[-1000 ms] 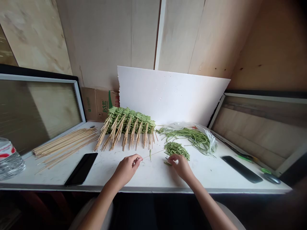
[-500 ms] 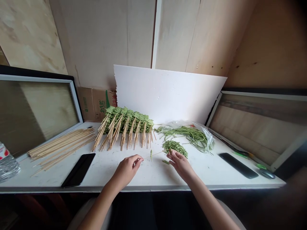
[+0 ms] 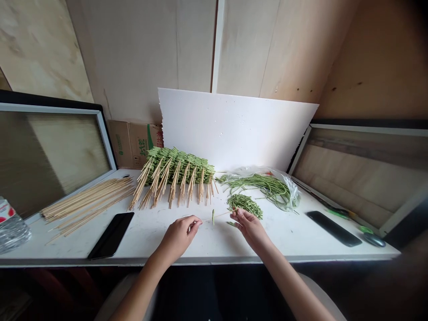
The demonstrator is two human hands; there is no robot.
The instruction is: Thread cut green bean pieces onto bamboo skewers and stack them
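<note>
A thin bamboo skewer (image 3: 222,214) spans the gap between my hands, with one short green bean piece (image 3: 213,217) threaded crosswise on it. My left hand (image 3: 183,232) is closed in a pinch at the skewer's left side, where the stick shows faintly. The fingers of my right hand (image 3: 246,223) pinch around its right end; whether they also hold a bean piece is hidden. Just behind my right hand lies a pile of cut bean pieces (image 3: 245,204). A loose bean piece (image 3: 230,223) rests on the table beside my right fingertips.
Filled bean skewers (image 3: 177,167) are stacked at the back. Bare skewers (image 3: 88,198) lie left, near a black phone (image 3: 111,235) and a plastic bottle (image 3: 12,227). Long beans (image 3: 264,185) sit in a clear bag. A dark flat object (image 3: 333,228) and a mouse (image 3: 373,240) are right.
The view has shifted slightly. Both hands keep nearly the same pose, and the bean piece stays on the skewer between them.
</note>
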